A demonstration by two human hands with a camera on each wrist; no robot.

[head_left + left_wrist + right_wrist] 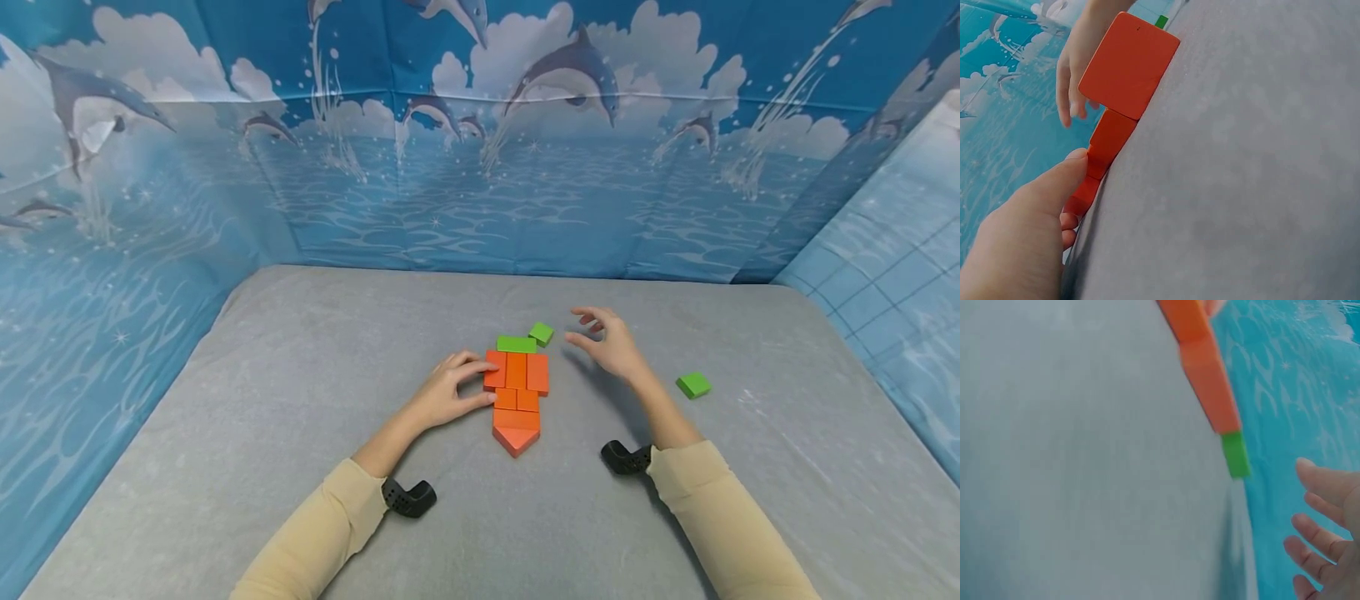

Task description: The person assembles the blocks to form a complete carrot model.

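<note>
Orange wooden blocks [516,372] lie fitted together in a column on the grey cloth, with a pointed block [516,439] at the near end. A flat green block [516,344] sits against their far edge, and a small green block [541,334] lies turned at its right corner. My left hand [447,393] rests at the column's left side, thumb and fingertips touching orange blocks; the left wrist view shows the thumb [1063,175] against one. To the right of the small green block, my right hand [613,346] hovers with fingers apart, holding nothing.
Another green block [693,385] lies alone on the grey cloth [315,367] to the right. A blue dolphin-print curtain [450,192] hangs behind and along the sides. Black wrist-worn devices [408,498] stick out by both cuffs.
</note>
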